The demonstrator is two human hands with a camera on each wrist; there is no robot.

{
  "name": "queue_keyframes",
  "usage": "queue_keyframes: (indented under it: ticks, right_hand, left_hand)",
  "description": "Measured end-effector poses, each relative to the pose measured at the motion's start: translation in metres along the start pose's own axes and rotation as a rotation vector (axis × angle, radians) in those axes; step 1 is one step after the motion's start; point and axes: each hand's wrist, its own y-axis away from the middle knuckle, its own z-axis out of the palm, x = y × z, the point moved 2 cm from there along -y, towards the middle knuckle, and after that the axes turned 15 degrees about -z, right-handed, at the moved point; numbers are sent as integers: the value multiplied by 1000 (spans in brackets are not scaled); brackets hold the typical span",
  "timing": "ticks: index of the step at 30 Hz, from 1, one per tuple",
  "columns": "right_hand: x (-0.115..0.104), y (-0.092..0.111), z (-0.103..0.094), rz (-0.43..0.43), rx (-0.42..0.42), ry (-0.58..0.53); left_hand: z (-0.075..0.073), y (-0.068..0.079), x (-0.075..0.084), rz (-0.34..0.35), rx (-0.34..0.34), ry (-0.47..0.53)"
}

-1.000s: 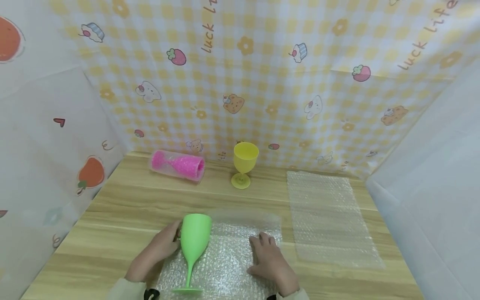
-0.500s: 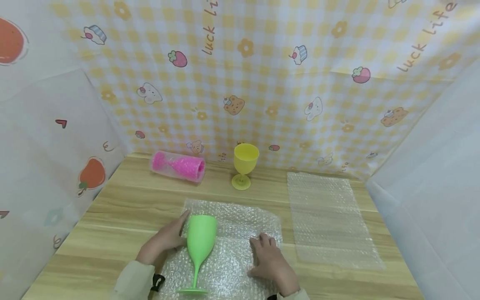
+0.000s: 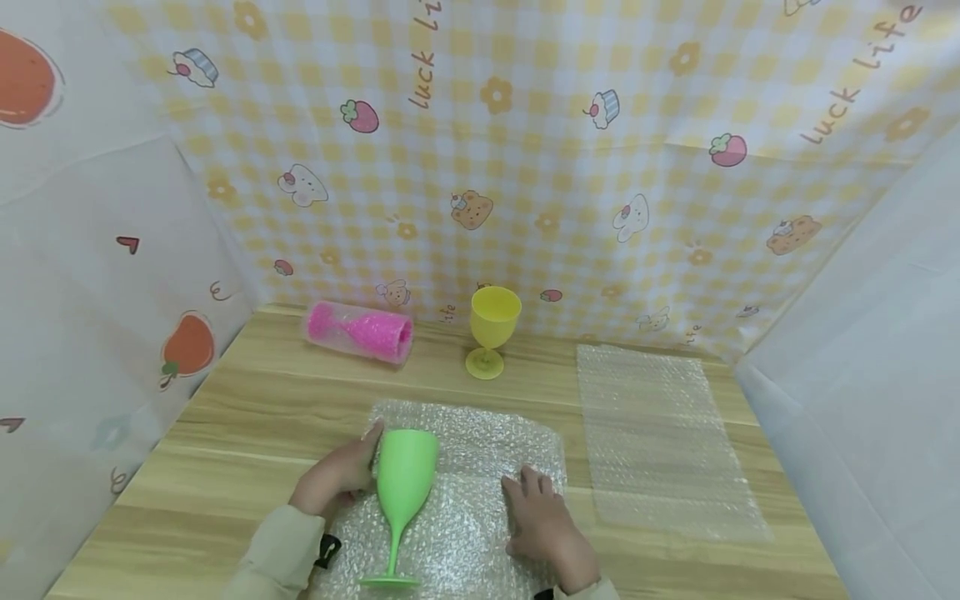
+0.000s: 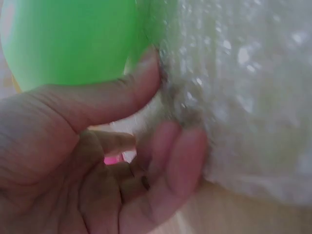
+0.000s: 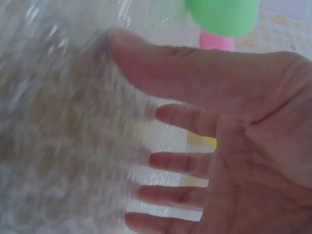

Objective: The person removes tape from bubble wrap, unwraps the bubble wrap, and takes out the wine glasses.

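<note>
A green goblet (image 3: 407,475) lies on its side on a sheet of bubble wrap (image 3: 480,525), its foot toward me. My left hand (image 3: 341,475) is at the sheet's left edge beside the bowl. In the left wrist view the thumb and curled fingers grip the gathered edge of the bubble wrap (image 4: 243,97). On the right part of the sheet rests my right hand (image 3: 542,521), fingers spread and fairly straight. The right wrist view has its fingertips (image 5: 163,160) touching the wrap.
A pink goblet (image 3: 360,331) rolled in bubble wrap lies at the back left. Upright at the back middle stands a yellow goblet (image 3: 495,318). Another bubble wrap sheet (image 3: 667,442) lies flat on the right of the wooden table (image 3: 202,467). Printed cloth (image 3: 555,167) hangs behind.
My left hand has shifted right and slightly forward along the sheet's edge. The green goblet has moved a little to the right. The sheet's far left corner now lies spread out. My right hand stays put.
</note>
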Motion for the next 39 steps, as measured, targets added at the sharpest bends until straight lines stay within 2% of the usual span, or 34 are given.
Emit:
queue_keyframes:
  ticks: [3,6,9,11,13,16,19,22,24,26,27,31,33,35,39]
  right_hand:
    - [-1,-2,-1,30,-20,-9]
    - [-2,-2,-2,43,-35,-12]
    - [-2,-1,-3,32,-34,5]
    - [-1,1,-3,20,-33,8]
    - [1,2,-1,13,-31,4]
    - [4,4,1,-3,-17,-5]
    - [5,5,3,-17,19,-5]
    - [4,5,4,-15,36,-2]
    - [2,4,4,-4,33,0]
    - [1,3,4,17,8,5]
    - [0,3,4,27,-2,9]
    - [0,1,4,41,-20,33]
    - [1,2,5,29,-2,47]
    - [4,3,6,9,15,59]
    - [10,6,9,-25,22,38]
  left_hand:
    - [1,1,4,-8,-4,10]
    - [0,1,6,9,-6,-59]
    - [-2,0,6,5,-48,-83]
    - [-3,0,6,-10,-95,-56]
    - [-3,-1,5,-8,-105,-60]
    - [-1,-3,3,44,-51,-97]
    - [2,-2,-2,131,58,-149]
    - [3,8,-6,196,127,-139]
    - [2,19,-9,227,122,-114]
    - [2,30,-12,274,58,-90]
    - [2,35,-14,300,-7,-62]
    - [15,48,-25,383,-352,41]
    - [26,50,-29,366,-480,110]
    - [38,50,-33,305,-539,176]
    - [53,50,-34,196,-535,280]
